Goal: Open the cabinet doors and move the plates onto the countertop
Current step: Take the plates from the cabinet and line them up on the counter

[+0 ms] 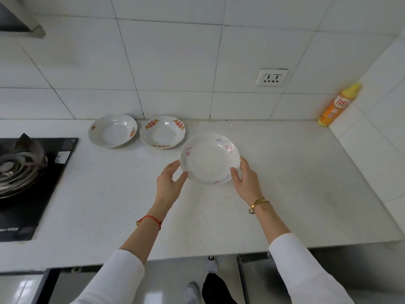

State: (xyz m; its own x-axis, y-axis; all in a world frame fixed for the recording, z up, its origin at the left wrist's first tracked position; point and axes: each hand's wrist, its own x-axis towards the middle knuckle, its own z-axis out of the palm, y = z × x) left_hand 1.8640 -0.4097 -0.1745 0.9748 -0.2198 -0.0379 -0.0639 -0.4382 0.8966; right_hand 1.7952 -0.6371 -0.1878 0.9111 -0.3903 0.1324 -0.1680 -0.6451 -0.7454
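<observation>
A white plate with pink and blue flowers [209, 159] is held by its rim over the white countertop [285, 172]. My left hand [169, 183] grips its left edge and my right hand [246, 178] grips its right edge. Two more white plates rest on the counter near the wall: one with small orange marks [112, 130] at the left, one with red and gold marks [162, 131] beside it. Below the counter edge, open cabinet doors [252, 279] show at the bottom.
A black gas hob with a burner [19, 167] takes up the counter's left. An orange detergent bottle [337, 105] leans in the far right corner. A wall socket [271, 77] sits in the tiled wall behind.
</observation>
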